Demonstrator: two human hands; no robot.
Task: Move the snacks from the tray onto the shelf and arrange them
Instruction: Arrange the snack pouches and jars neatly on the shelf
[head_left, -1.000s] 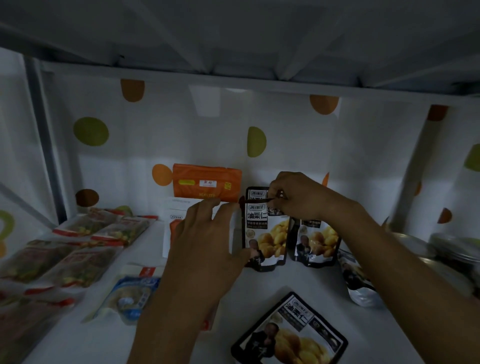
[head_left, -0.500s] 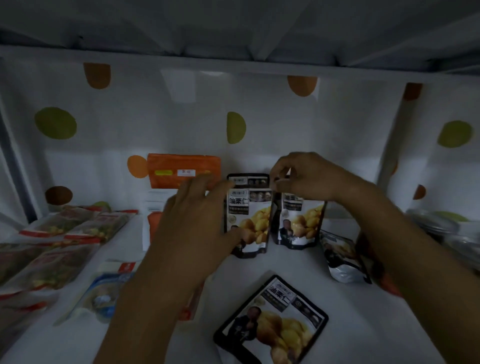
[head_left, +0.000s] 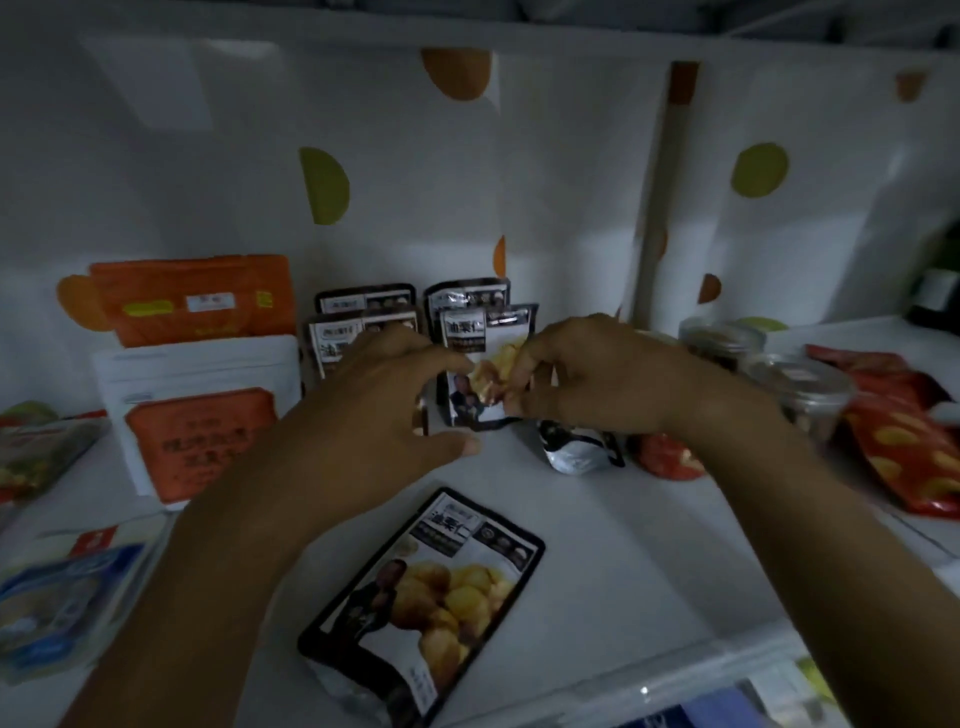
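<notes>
Several black chestnut pouches stand at the back of the white shelf (head_left: 623, 551) in two short rows. My right hand (head_left: 592, 379) pinches the right edge of the front right pouch (head_left: 480, 332), which stands upright. My left hand (head_left: 379, 410) hovers with spread fingers in front of the front left pouch (head_left: 332, 345), partly hiding it; I cannot tell if it touches. Another chestnut pouch (head_left: 431, 587) lies flat near the shelf's front. A silver-backed pouch (head_left: 571, 452) lies tipped over below my right hand.
Orange packs (head_left: 192, 301) and a white-and-orange pack (head_left: 197, 415) stand at the left. Clear-bagged snacks (head_left: 36, 457) and a blue pack (head_left: 52, 608) lie far left. Lidded jars (head_left: 795, 384) and red bags (head_left: 904, 447) fill the right side. The spotted back wall is close behind.
My right hand has slid from the pouch's top down to its middle edge. My left hand has come off the left pouch and dropped lower. The view has shifted right and down.
</notes>
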